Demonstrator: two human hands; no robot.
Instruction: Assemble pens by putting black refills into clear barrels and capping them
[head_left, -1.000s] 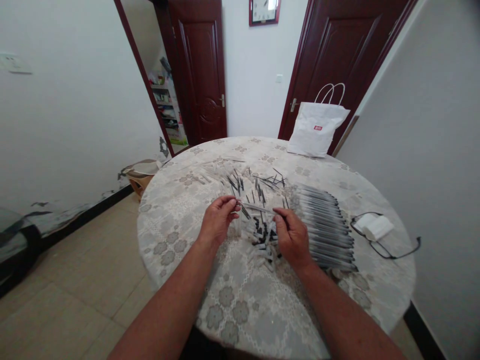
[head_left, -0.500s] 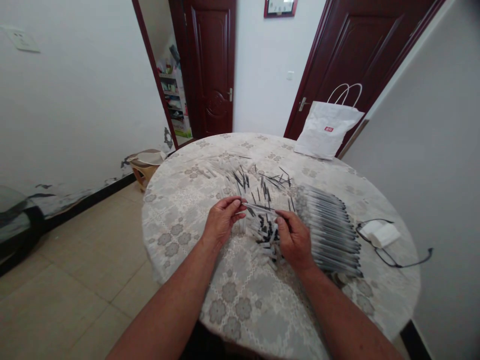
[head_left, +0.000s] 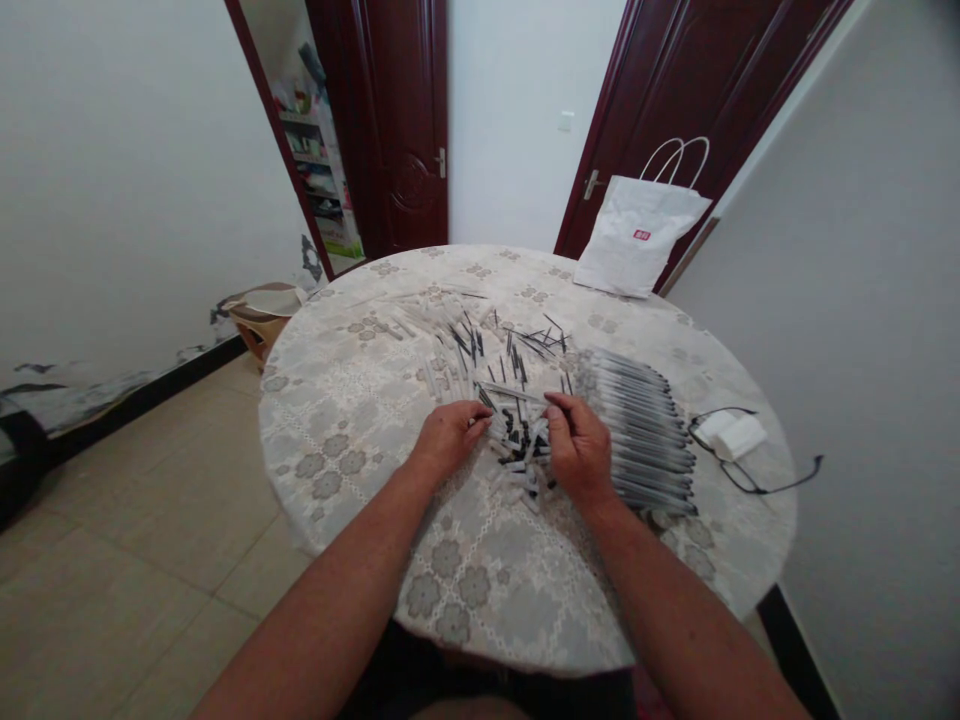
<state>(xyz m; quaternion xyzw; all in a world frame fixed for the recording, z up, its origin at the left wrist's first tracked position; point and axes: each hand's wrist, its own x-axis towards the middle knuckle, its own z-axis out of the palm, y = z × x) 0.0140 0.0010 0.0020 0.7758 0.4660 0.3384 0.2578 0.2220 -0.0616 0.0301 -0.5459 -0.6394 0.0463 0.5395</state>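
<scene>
Gripping one end of a slim clear tube, the right hand has its fingers pinched narrow around it, and the free end points across, just beyond the left fingertips! Over to the left hand: fingers bunched close, and whether anything sits between them, I can't tell. Small black and clear pieces lie between the two sets of fingers, dark sticks scatter beyond them on the table, and a tidy row of pens lies right of the right fingers.
</scene>
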